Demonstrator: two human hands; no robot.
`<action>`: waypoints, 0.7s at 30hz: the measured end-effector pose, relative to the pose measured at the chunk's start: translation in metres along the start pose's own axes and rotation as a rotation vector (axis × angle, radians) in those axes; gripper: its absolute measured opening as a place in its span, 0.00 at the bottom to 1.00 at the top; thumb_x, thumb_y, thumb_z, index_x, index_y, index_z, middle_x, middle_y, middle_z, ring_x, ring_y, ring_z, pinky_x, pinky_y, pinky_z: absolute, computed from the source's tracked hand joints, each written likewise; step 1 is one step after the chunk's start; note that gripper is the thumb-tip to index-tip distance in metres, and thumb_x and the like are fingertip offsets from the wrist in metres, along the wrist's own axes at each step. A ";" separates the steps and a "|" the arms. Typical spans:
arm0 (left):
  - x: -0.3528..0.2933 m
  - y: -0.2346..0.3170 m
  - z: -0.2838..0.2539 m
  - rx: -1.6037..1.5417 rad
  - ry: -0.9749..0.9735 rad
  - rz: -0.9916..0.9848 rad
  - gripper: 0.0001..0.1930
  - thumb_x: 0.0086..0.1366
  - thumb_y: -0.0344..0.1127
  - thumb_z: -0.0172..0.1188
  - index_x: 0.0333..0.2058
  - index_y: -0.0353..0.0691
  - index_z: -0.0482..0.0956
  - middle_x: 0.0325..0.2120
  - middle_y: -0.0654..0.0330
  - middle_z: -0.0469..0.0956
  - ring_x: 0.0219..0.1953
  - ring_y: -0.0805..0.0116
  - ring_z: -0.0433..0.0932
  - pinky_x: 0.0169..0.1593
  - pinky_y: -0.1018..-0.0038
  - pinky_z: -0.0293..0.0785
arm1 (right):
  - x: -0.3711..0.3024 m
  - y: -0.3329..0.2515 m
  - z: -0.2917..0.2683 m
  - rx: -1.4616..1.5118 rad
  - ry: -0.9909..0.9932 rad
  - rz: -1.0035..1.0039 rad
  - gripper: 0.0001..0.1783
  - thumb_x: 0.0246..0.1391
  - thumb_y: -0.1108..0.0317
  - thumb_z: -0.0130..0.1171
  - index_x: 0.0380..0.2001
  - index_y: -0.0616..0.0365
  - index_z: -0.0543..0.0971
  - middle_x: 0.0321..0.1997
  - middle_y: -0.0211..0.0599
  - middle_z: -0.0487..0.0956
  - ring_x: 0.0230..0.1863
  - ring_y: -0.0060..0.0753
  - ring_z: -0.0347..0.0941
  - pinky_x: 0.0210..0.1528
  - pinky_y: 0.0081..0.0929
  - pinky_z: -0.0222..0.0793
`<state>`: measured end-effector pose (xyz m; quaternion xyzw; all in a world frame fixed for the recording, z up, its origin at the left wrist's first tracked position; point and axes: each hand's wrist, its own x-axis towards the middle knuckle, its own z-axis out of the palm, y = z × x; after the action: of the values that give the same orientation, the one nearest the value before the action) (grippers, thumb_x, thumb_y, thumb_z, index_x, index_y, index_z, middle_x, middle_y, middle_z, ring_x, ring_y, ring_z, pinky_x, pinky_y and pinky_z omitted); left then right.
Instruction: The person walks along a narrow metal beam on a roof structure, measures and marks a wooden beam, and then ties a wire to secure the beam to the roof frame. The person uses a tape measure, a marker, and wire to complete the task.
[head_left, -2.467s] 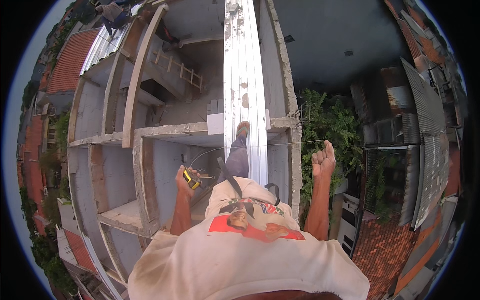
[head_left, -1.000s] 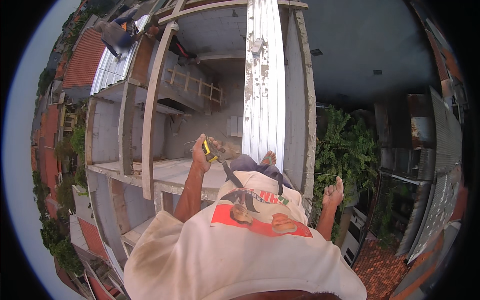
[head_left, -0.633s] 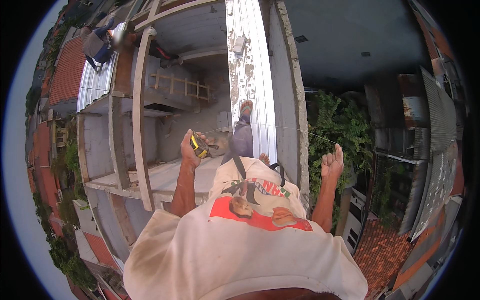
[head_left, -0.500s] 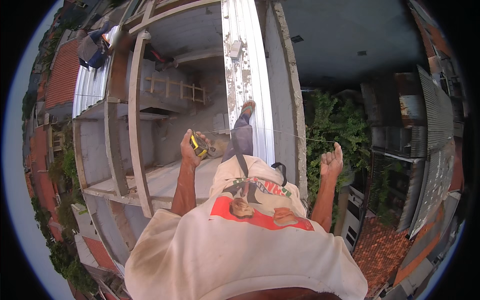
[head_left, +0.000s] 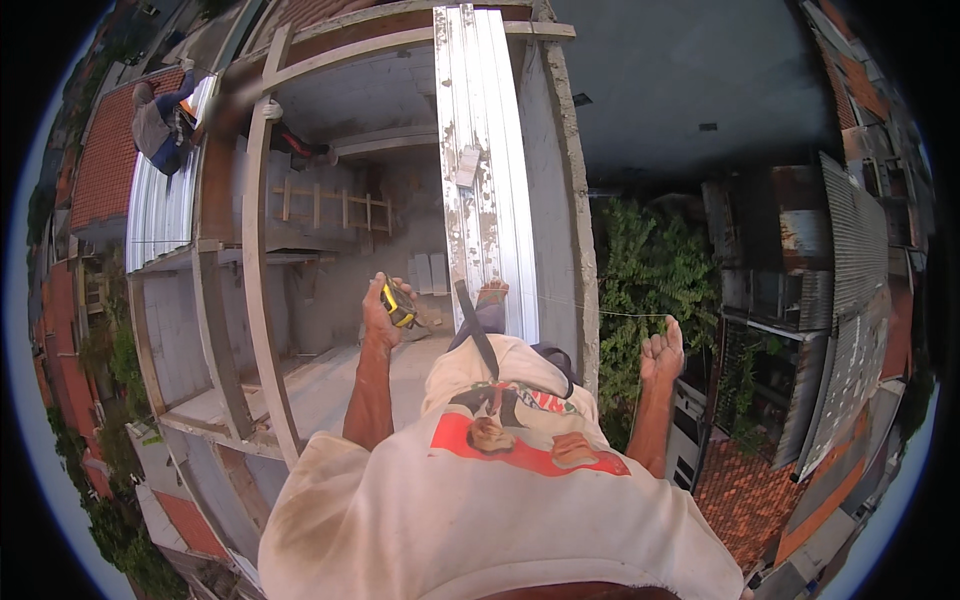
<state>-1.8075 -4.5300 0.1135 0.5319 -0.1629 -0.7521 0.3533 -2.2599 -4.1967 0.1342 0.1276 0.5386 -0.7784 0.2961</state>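
My left hand (head_left: 382,308) is wrapped round a yellow and black tape measure (head_left: 397,303), held out over the open room below. Off to the right, my right hand (head_left: 662,350) is closed, thumb and finger pinching the end of a thin pale line (head_left: 625,314). This line stretches across my front toward the left hand; whether it is string or the tape's blade seen edge-on, I cannot tell. Under me lies a long white corrugated metal sheet (head_left: 510,190), and one foot (head_left: 492,291) shows on it. A small grey block (head_left: 467,167) rests farther along the sheet.
Wooden beams (head_left: 257,215) frame the deep drop at left. A concrete wall edge (head_left: 580,200) runs along the right side, with trees (head_left: 650,260) and roofs (head_left: 765,500) far below. Another person (head_left: 160,125) is at the far left, by a second metal sheet (head_left: 160,210).
The grey block and the sheet's far end now appear nearer, and the foot shows closer to my body. Both hands keep their holds, with the line still stretched between them.
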 end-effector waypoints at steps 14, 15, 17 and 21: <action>0.107 0.118 0.094 0.128 -0.014 0.063 0.23 0.72 0.60 0.55 0.45 0.43 0.77 0.33 0.60 0.82 0.36 0.59 0.83 0.33 0.55 0.80 | 0.119 0.019 0.183 0.093 -0.059 -0.001 0.24 0.71 0.58 0.61 0.60 0.65 0.74 0.18 0.17 0.49 0.17 0.17 0.43 0.21 0.25 0.47; 0.120 0.124 0.101 0.106 -0.010 0.048 0.23 0.72 0.59 0.55 0.45 0.43 0.77 0.33 0.60 0.82 0.36 0.59 0.83 0.33 0.55 0.80 | 0.130 0.020 0.194 0.090 -0.067 -0.009 0.24 0.71 0.58 0.61 0.60 0.65 0.73 0.19 0.17 0.49 0.17 0.17 0.43 0.21 0.26 0.47; 0.145 0.137 0.122 0.070 -0.002 0.007 0.23 0.72 0.59 0.55 0.45 0.43 0.77 0.33 0.60 0.82 0.35 0.59 0.84 0.32 0.54 0.81 | 0.157 0.022 0.211 0.101 -0.026 0.003 0.25 0.70 0.58 0.61 0.60 0.66 0.73 0.19 0.17 0.50 0.17 0.17 0.44 0.21 0.25 0.47; 0.204 0.168 0.160 0.104 -0.027 0.015 0.23 0.72 0.59 0.55 0.44 0.42 0.78 0.33 0.59 0.82 0.35 0.58 0.84 0.33 0.55 0.82 | 0.216 0.029 0.244 0.096 -0.013 0.007 0.24 0.71 0.57 0.60 0.60 0.63 0.74 0.21 0.18 0.50 0.19 0.17 0.44 0.22 0.27 0.46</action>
<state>-1.9317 -4.8118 0.1386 0.5382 -0.2104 -0.7470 0.3287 -2.3843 -4.4966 0.0941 0.1383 0.4982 -0.8032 0.2958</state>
